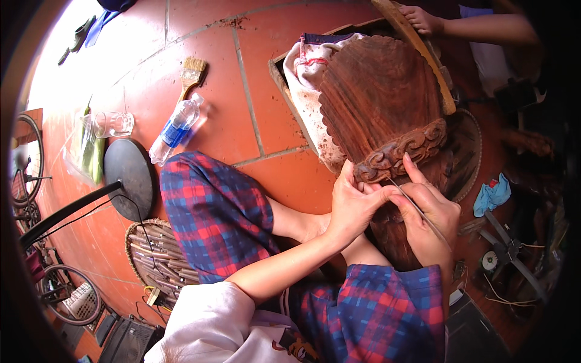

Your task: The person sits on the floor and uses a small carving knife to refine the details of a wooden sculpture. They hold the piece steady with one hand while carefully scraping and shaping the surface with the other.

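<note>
The scalloped reddish-brown wooden panel (pixel 384 91) lay over a stained white cloth (pixel 308 100), its carved edge (pixel 408 148) nearest me. There my right grip (pixel 433 212) clasped a slim metal tool (pixel 434 228); my left grip (pixel 357 202) touched the edge, how closed I couldn't tell. Farther off lay a pale-bristled flat brush (pixel 193 71).

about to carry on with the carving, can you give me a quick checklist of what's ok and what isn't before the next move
1. Tool held: ok, the right hand has it.
2. Left hand in place: ok, it is at the carving, with the thumb by the tool.
3. Left fingers clear of the tip: not ok, they are right beside it.
4. Tip seated in the wood: cannot tell, too fine to make out.
5. Panel padded: ok along its left side, where cloth shows; cannot tell elsewhere.
6. Other person's hand clear: ok, it is up by the wooden bar, away from the tip.
</note>
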Available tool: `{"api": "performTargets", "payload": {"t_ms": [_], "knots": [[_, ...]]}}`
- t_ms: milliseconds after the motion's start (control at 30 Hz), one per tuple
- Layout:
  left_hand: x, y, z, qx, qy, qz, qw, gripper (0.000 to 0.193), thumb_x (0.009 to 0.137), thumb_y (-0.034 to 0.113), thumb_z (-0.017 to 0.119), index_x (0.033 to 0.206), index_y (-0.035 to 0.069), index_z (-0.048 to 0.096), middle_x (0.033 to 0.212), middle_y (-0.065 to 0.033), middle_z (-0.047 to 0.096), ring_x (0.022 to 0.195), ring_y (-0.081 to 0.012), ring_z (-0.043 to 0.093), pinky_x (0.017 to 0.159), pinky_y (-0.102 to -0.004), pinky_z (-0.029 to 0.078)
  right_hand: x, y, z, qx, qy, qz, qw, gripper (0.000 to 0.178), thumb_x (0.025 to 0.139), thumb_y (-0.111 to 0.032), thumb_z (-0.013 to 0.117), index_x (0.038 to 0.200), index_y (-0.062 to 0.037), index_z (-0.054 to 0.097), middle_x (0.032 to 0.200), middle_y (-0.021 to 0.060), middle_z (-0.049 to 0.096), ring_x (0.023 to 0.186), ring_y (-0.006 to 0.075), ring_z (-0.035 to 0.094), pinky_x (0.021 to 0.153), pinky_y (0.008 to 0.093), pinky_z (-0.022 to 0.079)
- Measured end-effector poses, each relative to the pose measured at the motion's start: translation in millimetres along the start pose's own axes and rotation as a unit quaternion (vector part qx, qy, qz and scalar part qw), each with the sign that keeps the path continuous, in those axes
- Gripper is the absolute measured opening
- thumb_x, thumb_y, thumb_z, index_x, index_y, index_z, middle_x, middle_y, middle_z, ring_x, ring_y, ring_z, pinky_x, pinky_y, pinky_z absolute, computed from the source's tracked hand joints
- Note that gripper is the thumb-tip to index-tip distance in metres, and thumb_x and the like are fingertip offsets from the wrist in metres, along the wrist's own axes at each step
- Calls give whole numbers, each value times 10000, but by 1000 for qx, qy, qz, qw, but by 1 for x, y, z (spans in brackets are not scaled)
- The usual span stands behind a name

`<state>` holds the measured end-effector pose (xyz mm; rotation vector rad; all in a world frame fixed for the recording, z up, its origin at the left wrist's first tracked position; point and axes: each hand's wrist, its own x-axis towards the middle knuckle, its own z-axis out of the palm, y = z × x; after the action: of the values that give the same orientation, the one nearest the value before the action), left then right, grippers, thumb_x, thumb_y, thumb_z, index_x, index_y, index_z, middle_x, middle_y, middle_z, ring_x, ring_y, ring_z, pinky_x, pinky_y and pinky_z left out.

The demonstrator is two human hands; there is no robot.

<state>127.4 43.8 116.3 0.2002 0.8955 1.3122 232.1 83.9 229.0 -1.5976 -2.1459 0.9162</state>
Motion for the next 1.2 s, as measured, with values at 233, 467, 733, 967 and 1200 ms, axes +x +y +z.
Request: {"api": "performTargets", "payload": {"t_ms": [233,467,733,967,1200], "knots": [[-5,-2,1,15,-12,20,1000,496,840,53,769,1231,13,466,924,-55,657,773,-46,613,687,-182,494,0,-3,0,45,0,30,999,143,833,-122,728,919,-10,703,1270,294,580,1150,448,598,917,441,524],[-8,-3,-7,-35,-29,8,999,556,838,72,781,1269,4,438,919,-52,641,791,-50,612,689,-195,497,-6,0,10,-20,37,-48,998,143,850,-133,702,878,1,661,1221,273,621,1068,445,639,938,458,512],[-17,22,-23,-24,-177,-106,978,716,864,48,735,1440,52,309,1200,-174,613,1043,-194,653,934,-325,529,-22,9,3,-33,140,-110,983,186,924,-113,577,828,47,576,1239,319,603,1247,497,518,1027,534,427],[3,15,-28,-210,-254,-174,928,776,910,173,700,1508,45,223,1433,-229,476,1289,-263,519,1117,-426,374,-14,8,26,-10,120,-86,989,219,928,-152,566,851,31,658,1400,336,463,1296,548,431,1012,515,447],[1,10,-22,-184,-180,-214,942,572,902,128,702,1392,11,432,1418,-164,516,1246,-168,536,1085,-369,412,-8,11,30,-24,129,-65,989,262,948,-210,553,838,-13,685,1366,281,526,1259,491,498,968,476,487]]}}
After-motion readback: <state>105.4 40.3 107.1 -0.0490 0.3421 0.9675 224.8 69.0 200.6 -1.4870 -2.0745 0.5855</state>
